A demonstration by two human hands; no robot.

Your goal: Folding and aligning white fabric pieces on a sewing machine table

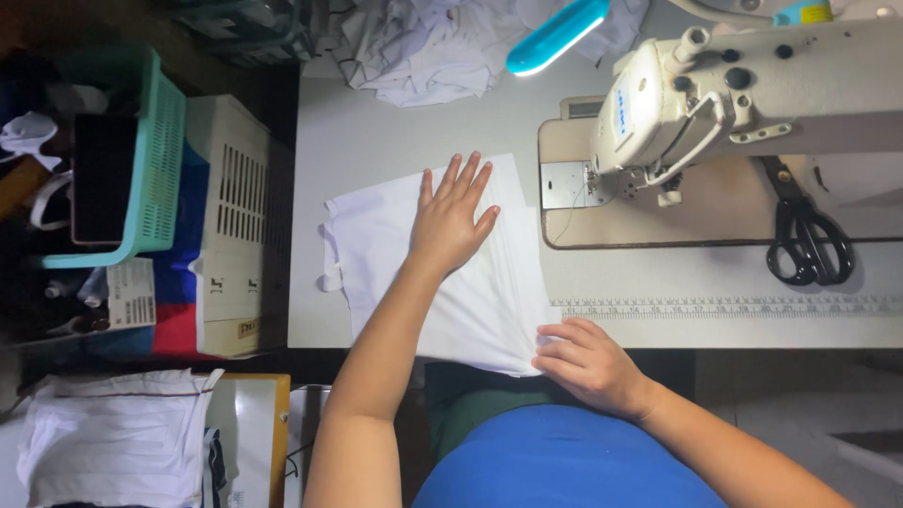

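The left hand (450, 218) lay flat and spread wide, palm down on the white fabric piece (428, 268), fingers pointing to the far side of the tabletop (376, 132), pinning the cloth rather than gripping it. Down at the near edge, the right hand (588, 362) was closed on the fabric's near right corner, fingers curled and the cloth bunched under them, just where it draped over the tabletop's edge. The fabric sat in the middle of the tabletop, its long axis running from that near corner up and away toward the far left, with a small tab sticking out on its left side. The sewing machine (715, 103) stood to the right of the fabric, its needle area (602, 179) just beyond the cloth's far right corner, so the cloth lay left of the needle and the left hand was the nearer one to it. Black scissors (804, 240) rested on the machine bed at the right, a printed ruler strip (724, 306) ran along the near edge, and a green basket (141, 160) and a white crate (230, 226) sat off to the left.
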